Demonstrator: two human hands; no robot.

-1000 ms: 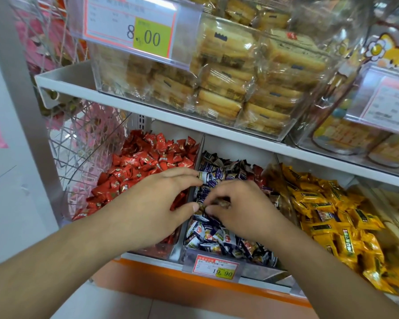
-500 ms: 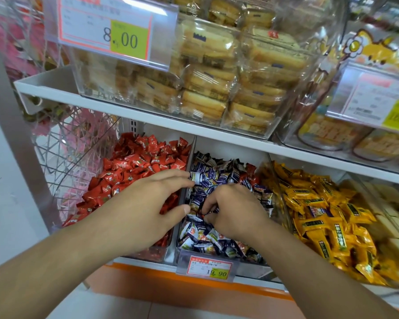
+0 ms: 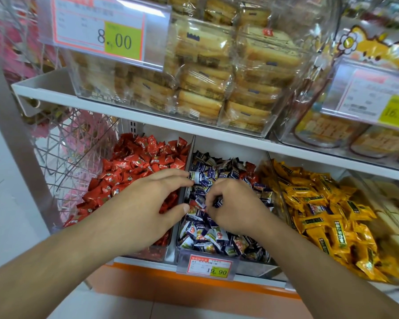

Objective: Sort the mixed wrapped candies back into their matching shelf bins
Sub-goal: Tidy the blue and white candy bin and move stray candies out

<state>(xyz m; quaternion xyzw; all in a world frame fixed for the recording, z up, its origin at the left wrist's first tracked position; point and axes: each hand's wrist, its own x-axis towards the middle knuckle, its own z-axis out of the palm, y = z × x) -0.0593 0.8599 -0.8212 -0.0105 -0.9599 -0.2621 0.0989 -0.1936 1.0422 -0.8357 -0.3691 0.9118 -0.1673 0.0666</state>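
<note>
Three clear bins sit side by side on the lower shelf: red wrapped candies [image 3: 134, 166] on the left, dark blue and white candies [image 3: 207, 238] in the middle, yellow candies [image 3: 320, 212] on the right. A few red candies [image 3: 249, 169] lie at the back of the middle bin. My left hand [image 3: 148, 203] lies flat over the divider [image 3: 190, 155] between the red and blue bins, fingers straight, thumb out. My right hand [image 3: 235, 206] is curled in the blue bin and pinches a dark blue candy [image 3: 217, 202] at its fingertips.
A white upper shelf [image 3: 55, 94] juts out just above the bins, carrying clear boxes of wrapped biscuits [image 3: 217, 88] and price tags. A wire basket with pink packets [image 3: 67, 146] hangs at the left. A price tag [image 3: 209, 265] marks the middle bin's front.
Both hands stay over the middle bin. My right hand's fingers have kept working among the blue candies and curled tighter. The view shifted slightly.
</note>
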